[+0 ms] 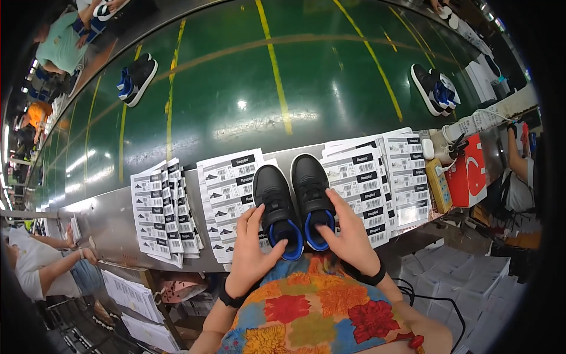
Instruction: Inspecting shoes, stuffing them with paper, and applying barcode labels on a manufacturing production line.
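Two black sneakers with blue lining stand side by side in front of me, toes pointing away, over the sheets at the table's near edge. My left hand (252,251) is closed round the heel end of the left sneaker (273,194), thumb at its opening and fingers along its outer side. On the right sneaker (310,184), my right hand (348,236) grips the heel end the same way, its thumb reaching into the collar. Printed label sheets (227,203) lie beneath and beside the pair.
A green belt (230,88) with yellow lines runs beyond the ledge. It carries dark sneakers (138,79) at far left and another pair (433,91) at far right. More label stacks (159,206), a yellow power strip (438,184) and a red box (469,171) flank me. Other people sit along the line.
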Demonstrator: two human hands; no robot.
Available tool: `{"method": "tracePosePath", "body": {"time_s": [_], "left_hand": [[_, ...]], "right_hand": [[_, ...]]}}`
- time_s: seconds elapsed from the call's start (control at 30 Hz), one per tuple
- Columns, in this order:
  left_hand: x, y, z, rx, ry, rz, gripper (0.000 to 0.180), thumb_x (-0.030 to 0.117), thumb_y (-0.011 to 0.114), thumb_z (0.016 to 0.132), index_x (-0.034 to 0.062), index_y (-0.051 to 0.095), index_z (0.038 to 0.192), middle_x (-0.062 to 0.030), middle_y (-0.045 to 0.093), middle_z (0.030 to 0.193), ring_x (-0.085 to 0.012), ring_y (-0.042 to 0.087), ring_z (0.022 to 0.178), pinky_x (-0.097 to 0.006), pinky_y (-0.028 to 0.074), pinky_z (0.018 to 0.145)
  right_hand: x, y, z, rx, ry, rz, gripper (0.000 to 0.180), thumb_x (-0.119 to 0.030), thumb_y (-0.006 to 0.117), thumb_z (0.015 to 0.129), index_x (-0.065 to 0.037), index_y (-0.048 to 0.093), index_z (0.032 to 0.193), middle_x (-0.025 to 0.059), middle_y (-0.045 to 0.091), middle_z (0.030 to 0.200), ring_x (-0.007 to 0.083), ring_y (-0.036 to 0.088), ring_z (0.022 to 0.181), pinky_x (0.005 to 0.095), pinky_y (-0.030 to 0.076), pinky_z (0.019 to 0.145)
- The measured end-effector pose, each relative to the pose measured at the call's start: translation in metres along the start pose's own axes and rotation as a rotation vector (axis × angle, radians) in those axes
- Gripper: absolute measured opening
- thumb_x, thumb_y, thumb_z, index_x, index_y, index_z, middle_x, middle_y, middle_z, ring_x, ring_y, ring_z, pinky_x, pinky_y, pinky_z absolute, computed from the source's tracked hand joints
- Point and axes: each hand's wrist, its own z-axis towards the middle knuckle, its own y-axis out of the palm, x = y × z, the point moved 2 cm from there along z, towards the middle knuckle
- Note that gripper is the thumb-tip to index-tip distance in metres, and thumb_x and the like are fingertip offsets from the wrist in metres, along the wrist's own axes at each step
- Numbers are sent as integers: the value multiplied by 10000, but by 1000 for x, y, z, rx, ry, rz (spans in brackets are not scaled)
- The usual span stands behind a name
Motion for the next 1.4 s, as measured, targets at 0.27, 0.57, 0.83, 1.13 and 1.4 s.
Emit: {"method": "tracePosePath", "body": {"time_s": [0.27, 0.57, 0.83, 1.13, 1.4], "left_hand": [[3, -8, 9, -2, 99, 6, 653, 52, 693, 739, 10, 491, 1358, -245, 412, 1416, -401, 507, 1221, -410, 500, 923], [28, 29, 62, -378, 586, 197, 806, 298, 791, 666, 98, 475, 1379, -219, 366, 1466, -466, 365, 1318, -531, 322, 1090], [35, 19, 72, -399, 530, 216, 780, 305, 788, 664, 121, 494, 1363, -184, 413, 1446, -391, 456, 1253, -547, 330, 1076], [-5, -7, 42, -177, 331, 80, 605, 145, 876, 604, 66, 608, 1140, -195, 476, 1274, -379, 486, 1178, -440, 447, 933], [5, -2, 41, 52, 692, 165, 445, 110, 882, 577, -15, 626, 919, -172, 664, 983, -319, 664, 828, -355, 543, 635]], "right_hand": [[-17, -14, -1, 79, -185, -269, 614, -148, 761, 762, -9, 521, 1310, 234, 549, 1305, 372, 576, 1128, 410, 494, 916], [-39, -23, 14, -79, -957, -913, 152, -173, 620, 677, -62, 572, 769, 37, 460, 689, 178, 483, 648, 290, 353, 543], [-14, -15, 11, 73, -762, -679, 132, -176, 606, 711, -80, 538, 772, 48, 487, 701, 201, 520, 629, 318, 397, 546], [-10, -4, 1, 344, -283, -229, 505, -140, 838, 639, -58, 641, 1097, 152, 616, 1092, 316, 597, 1004, 417, 501, 837], [-17, -13, 36, 160, -672, -392, 322, -132, 774, 695, -2, 639, 956, 155, 635, 956, 320, 639, 859, 389, 553, 771]]}}
